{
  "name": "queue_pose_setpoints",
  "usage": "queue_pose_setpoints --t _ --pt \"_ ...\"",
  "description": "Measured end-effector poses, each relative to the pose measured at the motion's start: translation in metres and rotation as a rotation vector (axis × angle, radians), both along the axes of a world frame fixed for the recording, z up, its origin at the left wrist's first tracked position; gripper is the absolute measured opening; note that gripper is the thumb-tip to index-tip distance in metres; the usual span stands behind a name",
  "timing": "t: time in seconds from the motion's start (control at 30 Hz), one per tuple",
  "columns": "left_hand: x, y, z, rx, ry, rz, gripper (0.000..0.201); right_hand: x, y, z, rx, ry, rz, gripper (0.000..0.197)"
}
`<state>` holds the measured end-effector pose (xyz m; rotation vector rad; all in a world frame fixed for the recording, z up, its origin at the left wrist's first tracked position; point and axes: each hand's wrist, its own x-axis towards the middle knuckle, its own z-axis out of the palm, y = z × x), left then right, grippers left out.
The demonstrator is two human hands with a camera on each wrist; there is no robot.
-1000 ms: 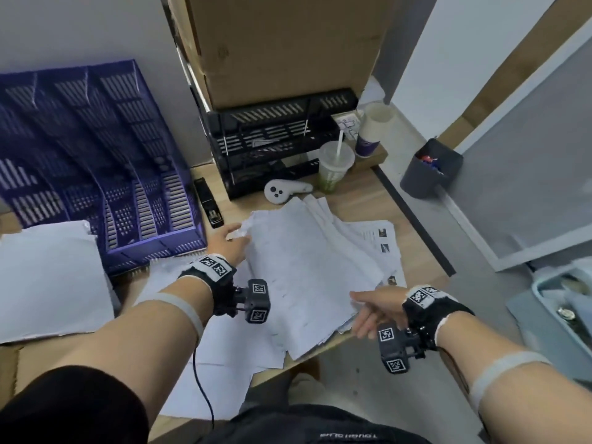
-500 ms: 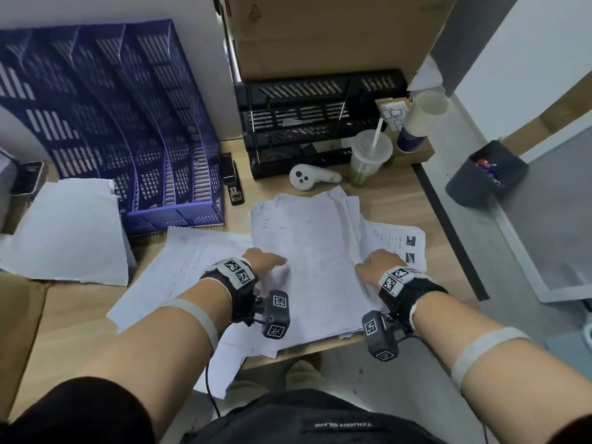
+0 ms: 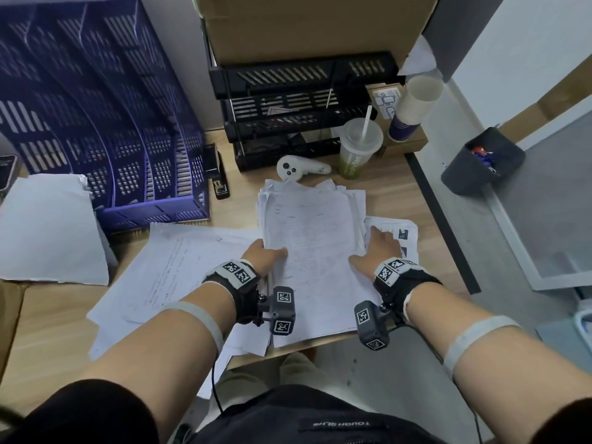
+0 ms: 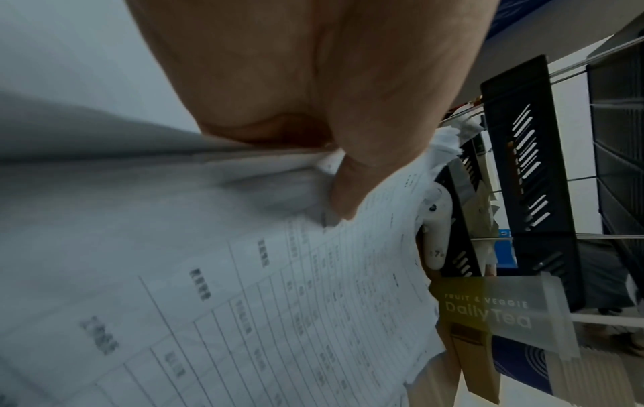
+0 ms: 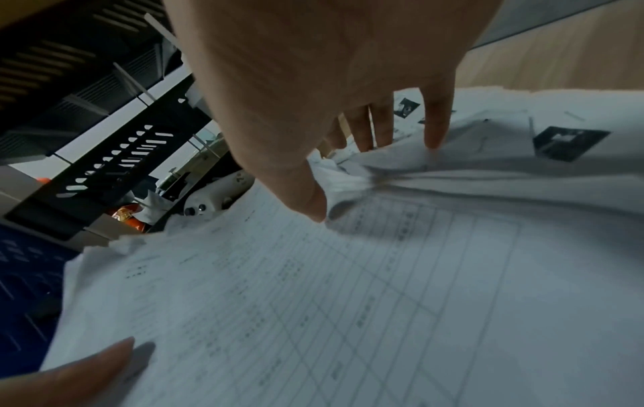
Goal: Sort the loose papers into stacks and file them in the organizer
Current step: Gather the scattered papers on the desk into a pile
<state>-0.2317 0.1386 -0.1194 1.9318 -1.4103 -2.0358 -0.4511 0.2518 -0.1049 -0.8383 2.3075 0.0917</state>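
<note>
White sheet (image 3: 48, 229): lies flat at the far left of the desk (image 3: 48, 328), its right edge against the blue organizer.
Blue organizer (image 3: 96, 107): slotted upright file rack at the back left, against the wall.
Loose papers (image 3: 179, 267): printed sheets spread flat in front of the blue organizer, running under the stack; some overhang the desk's near edge.
Stapler (image 3: 217, 174): black, just right of the blue organizer.
Left hand (image 3: 262, 256): grips the stack's left edge, thumb (image 4: 352, 187) on the top sheet, fingers hidden beneath the edge.
Stack (image 3: 314, 251): a roughly squared pile of printed forms in the middle of the desk, held between both hands, its near end overhanging the edge; the far corners are ragged.
Black tray (image 3: 298, 113): tiered rack behind the stack, under a cardboard box (image 3: 307, 24).
Controller (image 3: 298, 168): white, between the tray and the stack's far end.
Right hand (image 3: 379, 251): holds the stack's right edge, thumb (image 5: 306, 198) on top, fingers (image 5: 435, 129) spread and pressing the sheets just beyond.
Drink (image 3: 358, 152): lidded cup with a straw, right of the controller.
Paper cups (image 3: 413, 107): nested stack at the back right.
Bin (image 3: 480, 161): dark, on the floor to the right.
</note>
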Motion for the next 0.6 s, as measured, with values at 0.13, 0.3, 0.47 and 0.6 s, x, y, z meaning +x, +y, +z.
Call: queue_pose_setpoints --t 0.13,0.3,0.47,0.6 --pt "-0.005 0.004 -0.017 0.088 0.057 0.007 0.057 -0.010 0.001 -0.006 -0.028 -0.108 -0.061 0.091" --pt "-0.016 0.015 0.014 -0.086 -0.057 -0.068 0.036 -0.010 0.015 -0.014 -0.125 -0.241 -0.187 0.069" --pt "-0.018 0.016 0.010 -0.256 -0.065 -0.001 0.028 -0.013 0.015 -0.013 -0.226 -0.429 -0.375 0.067" --pt "-0.015 0.011 0.014 -0.310 0.001 0.043 0.030 -0.009 0.012 -0.007 -0.232 -0.623 -0.386 0.052"
